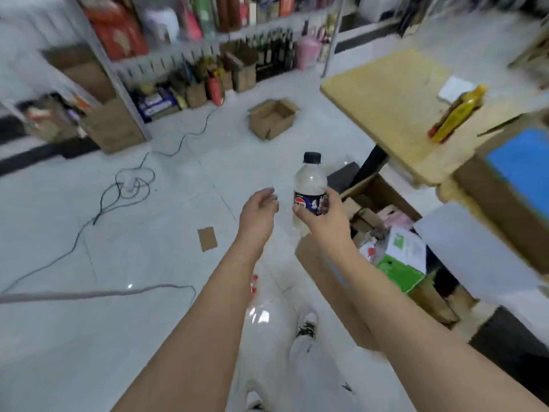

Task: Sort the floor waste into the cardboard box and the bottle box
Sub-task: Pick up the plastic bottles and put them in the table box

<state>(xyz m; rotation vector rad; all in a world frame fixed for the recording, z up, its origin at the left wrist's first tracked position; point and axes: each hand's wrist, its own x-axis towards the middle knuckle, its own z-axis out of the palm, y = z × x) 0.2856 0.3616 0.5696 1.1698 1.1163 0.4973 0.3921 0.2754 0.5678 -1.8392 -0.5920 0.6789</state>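
Head view shows your right hand (322,217) wrapped around a clear plastic bottle (311,185), thumb across the dark label on the near side and fingers curled round the far side, so the bottle stands upright in your grip with its black cap on top. Your left hand (259,214) hangs just beside it, empty, the fingers loosely spread and slightly curled, not touching the bottle. Both forearms reach forward over a pale tiled floor (89,233). Below your arms you can see your white shoes (306,331). On the floor to the left of your left forearm lies a small flat piece of cardboard (207,238), apart from everything else. Further left a dark cable (130,188) loops over the tiles, with a grey hose or cord (98,292) running across nearer to you. Just to the right of your right hand, under the edge of a wooden table (386,108), sits an open cardboard box (383,194) holding small cartons and a green and white package (401,257). On the table lies a yellow bottle (457,114), tilted over. Well ahead of you, in the middle of the floor, a second open box (271,118) stands on its own; what is inside it cannot be made out. Behind it run shelves (208,49) packed with bottles and boxes, too blurred to tell apart.
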